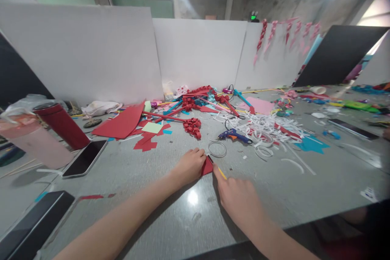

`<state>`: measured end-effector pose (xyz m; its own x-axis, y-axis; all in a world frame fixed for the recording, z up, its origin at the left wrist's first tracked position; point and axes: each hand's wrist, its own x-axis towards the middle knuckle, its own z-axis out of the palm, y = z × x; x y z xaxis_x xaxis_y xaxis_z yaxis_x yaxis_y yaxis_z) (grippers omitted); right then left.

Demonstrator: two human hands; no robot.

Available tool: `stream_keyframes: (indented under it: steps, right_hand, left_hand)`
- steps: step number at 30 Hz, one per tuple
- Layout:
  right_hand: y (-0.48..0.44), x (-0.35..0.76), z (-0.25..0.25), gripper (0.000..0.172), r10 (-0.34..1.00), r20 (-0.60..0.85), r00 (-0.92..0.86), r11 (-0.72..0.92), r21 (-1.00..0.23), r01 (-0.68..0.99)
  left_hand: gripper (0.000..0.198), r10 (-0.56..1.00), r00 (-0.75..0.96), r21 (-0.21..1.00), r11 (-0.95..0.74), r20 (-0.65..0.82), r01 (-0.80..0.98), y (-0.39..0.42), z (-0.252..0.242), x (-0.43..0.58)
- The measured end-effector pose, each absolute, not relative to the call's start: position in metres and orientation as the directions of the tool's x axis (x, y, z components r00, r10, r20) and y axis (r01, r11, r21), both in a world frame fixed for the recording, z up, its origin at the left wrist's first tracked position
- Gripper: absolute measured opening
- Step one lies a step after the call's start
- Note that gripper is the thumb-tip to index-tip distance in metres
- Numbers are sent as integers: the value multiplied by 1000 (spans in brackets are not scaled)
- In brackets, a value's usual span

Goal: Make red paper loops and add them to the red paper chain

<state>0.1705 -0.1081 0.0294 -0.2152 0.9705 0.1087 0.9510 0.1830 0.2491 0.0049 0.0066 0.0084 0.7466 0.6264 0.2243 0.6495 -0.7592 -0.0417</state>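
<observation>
Near the middle of the grey table, my left hand [191,164] presses its bunched fingertips on a small piece of red paper [207,167], pinning it down. My right hand [236,195] is closed around a slim yellow craft knife [222,173], its index finger stretched along the top. The dark front end of the knife lies at the paper's upper right edge, close to my left fingertips. A white wire ring [217,149] rests just beyond the hands. Behind it is a blue hot glue gun [234,135].
Red paper sheets [122,124], a red curled-paper flower [192,127] and white paper strips [268,128] cover the back. A phone [85,158], red flask [62,125], pink bottle [36,142] and black box [36,223] stand or lie left. White boards [198,55] close off the rear.
</observation>
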Motion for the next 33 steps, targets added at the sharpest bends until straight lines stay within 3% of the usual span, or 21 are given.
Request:
stream_keyframes:
  steps: [6, 10, 14, 17, 25, 29, 33]
  right_hand:
    - [-113, 174, 26, 66, 968, 115, -225, 191, 250, 949]
    - [-117, 185, 29, 60, 979, 85, -185, 167, 181, 969]
    - [-117, 206, 39, 57, 984, 154, -91, 80, 74, 994]
    - [-112, 229, 38, 50, 985, 172, -19, 6, 74, 997]
    - [-89, 292, 1, 40, 983, 164, 76, -96, 116, 989]
    - [-81, 288, 8, 27, 965, 261, -26, -25, 189, 982]
    - [-66, 266, 32, 26, 920, 326, -220, 198, 99, 975]
  left_hand:
    - [19, 631, 744, -13, -761, 220, 649, 5, 11, 4]
    - [19, 633, 736, -1, -758, 238, 652, -1, 19, 1]
    - [43, 632, 729, 8, -757, 263, 653, -7, 27, 0]
    - [51, 647, 730, -11, -747, 220, 665, -12, 34, 1]
    - [30, 679, 733, -25, -733, 29, 680, -24, 57, -3]
    - [25, 693, 721, -42, -720, 13, 693, -22, 58, -7]
    - [28, 679, 733, -52, -731, 52, 681, -17, 53, -8]
